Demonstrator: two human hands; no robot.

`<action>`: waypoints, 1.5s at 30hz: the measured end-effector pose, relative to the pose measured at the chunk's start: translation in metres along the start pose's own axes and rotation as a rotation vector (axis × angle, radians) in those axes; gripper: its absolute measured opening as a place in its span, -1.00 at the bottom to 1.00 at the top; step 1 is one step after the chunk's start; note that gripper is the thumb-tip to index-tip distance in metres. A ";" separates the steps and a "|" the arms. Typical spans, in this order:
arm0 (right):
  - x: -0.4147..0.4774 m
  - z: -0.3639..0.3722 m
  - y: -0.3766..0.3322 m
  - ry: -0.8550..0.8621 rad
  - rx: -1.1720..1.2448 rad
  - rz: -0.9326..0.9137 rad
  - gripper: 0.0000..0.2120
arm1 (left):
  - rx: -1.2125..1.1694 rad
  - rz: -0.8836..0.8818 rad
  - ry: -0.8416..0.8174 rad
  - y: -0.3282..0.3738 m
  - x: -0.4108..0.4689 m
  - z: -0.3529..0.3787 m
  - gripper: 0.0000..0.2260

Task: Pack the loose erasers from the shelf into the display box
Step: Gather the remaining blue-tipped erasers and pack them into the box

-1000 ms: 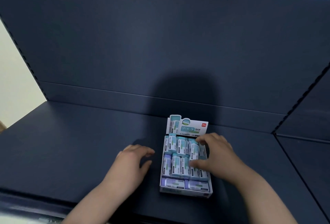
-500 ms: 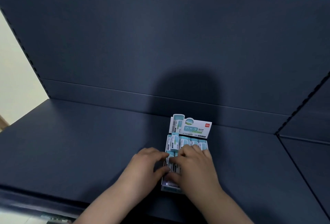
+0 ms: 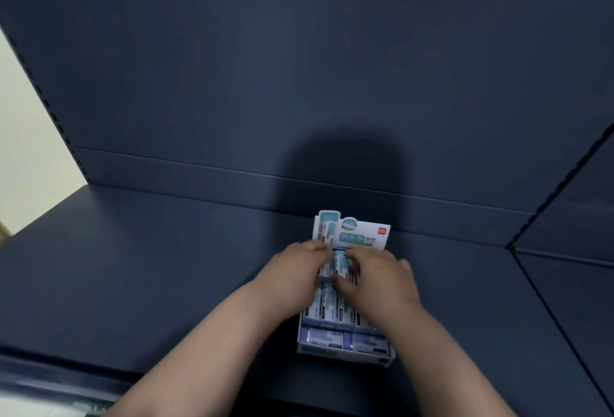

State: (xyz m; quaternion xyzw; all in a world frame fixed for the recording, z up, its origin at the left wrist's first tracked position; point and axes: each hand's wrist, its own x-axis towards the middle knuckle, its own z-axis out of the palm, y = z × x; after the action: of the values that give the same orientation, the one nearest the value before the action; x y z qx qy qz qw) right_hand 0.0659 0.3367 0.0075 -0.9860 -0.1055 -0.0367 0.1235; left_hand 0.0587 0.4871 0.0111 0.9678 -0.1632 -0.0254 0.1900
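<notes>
Teal-wrapped eraser (image 3: 339,265) is pinched over the far end of the display box (image 3: 344,352); left hand (image 3: 292,272) and right hand (image 3: 377,278) are arched palm-down, fingers curled round it.

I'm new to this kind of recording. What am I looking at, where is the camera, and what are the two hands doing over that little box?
No machine here: a person works with bare hands, filmed by one wide-angle camera worn on the head, looking forward and down. The left hand and right hand meet over a cardboard display box standing on a dark shelf. The box holds rows of wrapped erasers. Together the hands pinch one teal eraser at the back row, apparently seating it; blur hides the exact grip.
</notes>
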 end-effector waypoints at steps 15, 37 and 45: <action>-0.018 -0.013 0.029 0.053 0.371 0.017 -0.69 | 0.425 0.136 0.067 -0.006 0.002 -0.017 -0.73; -0.066 -0.026 0.036 -0.206 0.325 -0.129 -0.81 | 0.060 -0.029 -0.130 0.017 -0.054 -0.014 -0.76; -0.071 -0.024 0.035 -0.204 0.252 -0.107 -0.82 | 0.061 -0.026 -0.148 0.019 -0.052 -0.005 -0.83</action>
State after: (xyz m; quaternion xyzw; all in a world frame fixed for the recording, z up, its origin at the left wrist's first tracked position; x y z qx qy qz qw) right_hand 0.0028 0.2830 0.0152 -0.9542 -0.1738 0.0707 0.2329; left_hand 0.0048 0.4893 0.0219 0.9706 -0.1652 -0.0942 0.1475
